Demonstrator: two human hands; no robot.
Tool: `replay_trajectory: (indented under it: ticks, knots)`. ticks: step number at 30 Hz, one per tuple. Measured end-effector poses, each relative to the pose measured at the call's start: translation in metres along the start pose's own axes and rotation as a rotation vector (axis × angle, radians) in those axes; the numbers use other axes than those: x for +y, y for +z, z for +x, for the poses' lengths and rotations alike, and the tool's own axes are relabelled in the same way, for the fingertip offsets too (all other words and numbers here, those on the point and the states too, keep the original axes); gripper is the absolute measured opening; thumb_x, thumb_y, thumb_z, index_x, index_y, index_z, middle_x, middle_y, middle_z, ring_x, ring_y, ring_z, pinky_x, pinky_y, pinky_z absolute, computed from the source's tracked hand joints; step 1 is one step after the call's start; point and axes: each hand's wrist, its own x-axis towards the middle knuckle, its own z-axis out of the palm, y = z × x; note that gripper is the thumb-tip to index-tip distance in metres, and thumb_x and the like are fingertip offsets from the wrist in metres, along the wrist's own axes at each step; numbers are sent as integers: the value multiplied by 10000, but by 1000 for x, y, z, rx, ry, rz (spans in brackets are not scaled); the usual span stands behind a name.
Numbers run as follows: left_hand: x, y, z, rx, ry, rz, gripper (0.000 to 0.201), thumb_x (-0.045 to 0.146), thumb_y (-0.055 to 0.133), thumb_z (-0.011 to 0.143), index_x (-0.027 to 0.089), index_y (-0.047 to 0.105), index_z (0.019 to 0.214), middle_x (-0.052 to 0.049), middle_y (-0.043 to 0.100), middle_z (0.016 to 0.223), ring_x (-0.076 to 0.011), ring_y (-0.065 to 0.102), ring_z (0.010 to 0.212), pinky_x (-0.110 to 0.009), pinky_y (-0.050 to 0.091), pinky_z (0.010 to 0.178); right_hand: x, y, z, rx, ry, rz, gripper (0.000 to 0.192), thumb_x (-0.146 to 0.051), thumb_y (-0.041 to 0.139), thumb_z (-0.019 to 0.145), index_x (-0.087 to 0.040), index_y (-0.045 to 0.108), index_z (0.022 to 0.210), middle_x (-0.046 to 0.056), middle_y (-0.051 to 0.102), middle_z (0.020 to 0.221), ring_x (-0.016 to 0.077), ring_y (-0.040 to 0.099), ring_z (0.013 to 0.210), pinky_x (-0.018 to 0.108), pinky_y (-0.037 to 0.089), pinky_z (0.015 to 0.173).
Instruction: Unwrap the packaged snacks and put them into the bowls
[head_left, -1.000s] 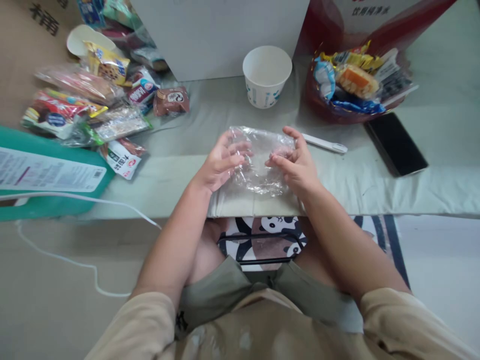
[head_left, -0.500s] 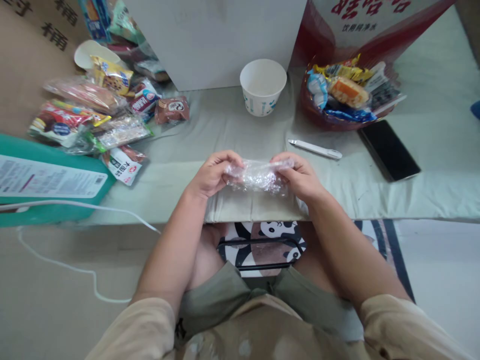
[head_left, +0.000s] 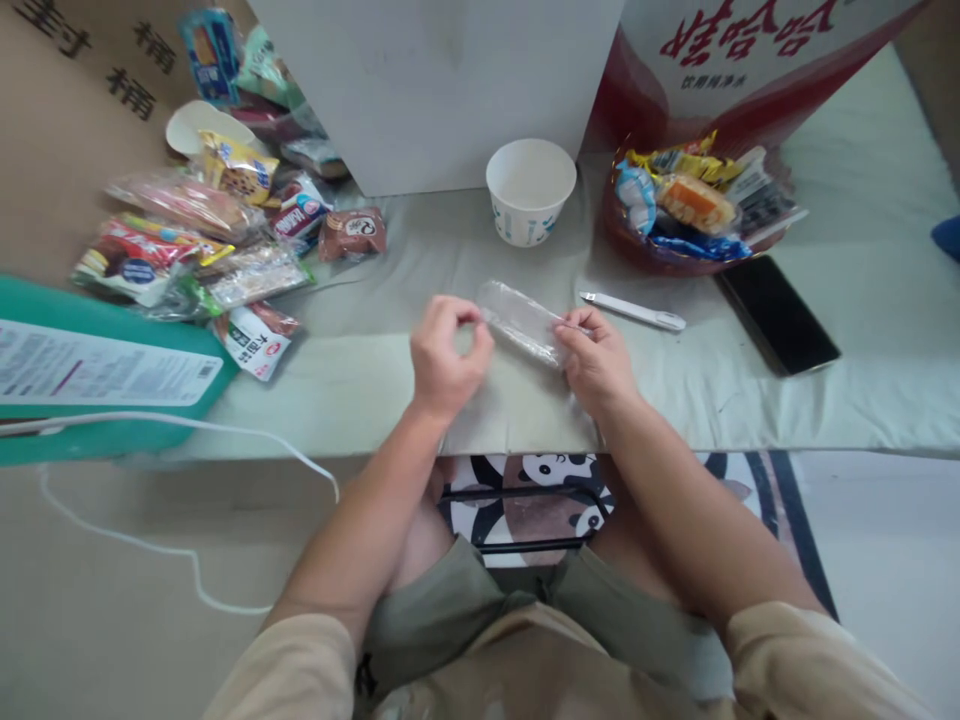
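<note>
At the near edge of the table (head_left: 750,400), both hands work one clear plastic wrapper (head_left: 523,321). Right hand (head_left: 598,360): thumb and forefinger pinched on the wrapper's right end, grasping it. Left hand (head_left: 444,352): fingers curled, tips closed at the wrapper's left end; appears to pinch it, contact partly hidden. Wrapper is folded or rolled into a narrow strip, held slantwise just above the grey-green cloth, between the hands.

Handling, judged: very light, thin, limp film; crinkly and slick, prone to spring open or slip from a loose pinch. Not fragile. Best taken at the two ends, fingertip grip, with slight tension along its length.

Surroundings: white pen-like tool (head_left: 634,311) just right of the right hand. Paper cup (head_left: 530,189) behind, upright, looks empty. Red bowl (head_left: 675,250) of wrapped snacks farther right; dark phone (head_left: 775,314) beside it. Snack packets (head_left: 225,235) heaped far left, well apart, near a green box (head_left: 97,365).
</note>
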Motion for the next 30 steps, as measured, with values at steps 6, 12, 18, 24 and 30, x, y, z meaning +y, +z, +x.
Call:
replay_trajectory:
  ticks: [6, 12, 18, 24, 30]
  knots:
    - [10, 22, -2, -355, -213, -338, 435, 365, 750, 763, 203, 620, 1145, -121, 696, 1213, -249, 649, 1125, -385, 509, 977, -5, 11, -11, -167, 2, 113, 457, -516, 782, 729, -264, 416, 835, -19, 660, 872, 150, 605, 756, 286, 472, 685]
    - [7, 13, 9, -530, -463, -522, 204, 362, 695, 780, 187, 680, 883, 0, 664, 803, -131, 567, 707, -281, 452, 700, -2, 12, -15, -33, -116, -93, 495, -444, 890, 649, -287, 562, 984, 3, 654, 1032, 169, 635, 922, 294, 520, 769]
    - [4, -8, 18, -398, -491, -652, 234, 367, 738, 745, 203, 676, 899, -24, 667, 880, -141, 592, 809, -263, 448, 712, -32, 12, 2, -149, -207, -399, 273, -415, 765, 768, -260, 560, 859, -18, 584, 766, 148, 515, 651, 295, 429, 597]
    - [-8, -21, 30, -265, -521, -639, 189, 378, 681, 785, 200, 625, 819, 6, 589, 750, -126, 538, 719, -271, 428, 670, -124, 46, 109, 18, -563, -1100, 244, -164, 742, 696, -267, 534, 771, 17, 536, 725, 206, 530, 729, 406, 477, 773]
    - [-8, -27, 33, -257, -518, -676, 183, 359, 671, 779, 203, 597, 716, 10, 550, 658, -127, 497, 644, -286, 406, 614, -104, 77, 216, -227, -269, -1502, 355, -129, 797, 583, -252, 466, 549, 60, 520, 678, 412, 636, 1090, 637, 452, 1018]
